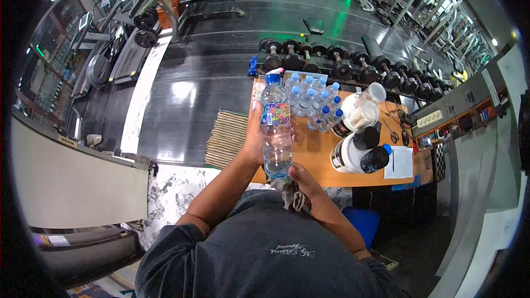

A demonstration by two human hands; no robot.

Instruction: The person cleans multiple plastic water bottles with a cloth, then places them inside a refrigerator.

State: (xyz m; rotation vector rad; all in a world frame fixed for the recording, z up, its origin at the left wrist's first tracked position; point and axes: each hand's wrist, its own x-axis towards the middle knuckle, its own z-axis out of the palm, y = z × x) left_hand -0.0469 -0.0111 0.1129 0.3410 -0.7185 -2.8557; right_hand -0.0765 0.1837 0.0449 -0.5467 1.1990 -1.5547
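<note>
Upright in front of me is a transparent plastic water bottle [277,146] with a blue cap and a colourful label. My left hand [254,135] wraps around its side, thumb on the left and fingertips showing behind on the right. Down at the bottle's base, my right hand [305,181] grips a crumpled grey cloth [289,192], with its thumb right at the bottom edge of the bottle. Just beyond, a group of small water bottles [311,99] with blue caps stands on the orange-brown table [312,157].
Large white tubs [343,154], a black shaker [375,159] and a paper sheet with a pen [398,163] occupy the table's right side. Scissors [393,132] lie behind them. A dumbbell rack [353,72] runs past the far edge. A striped mat [227,138] lies left.
</note>
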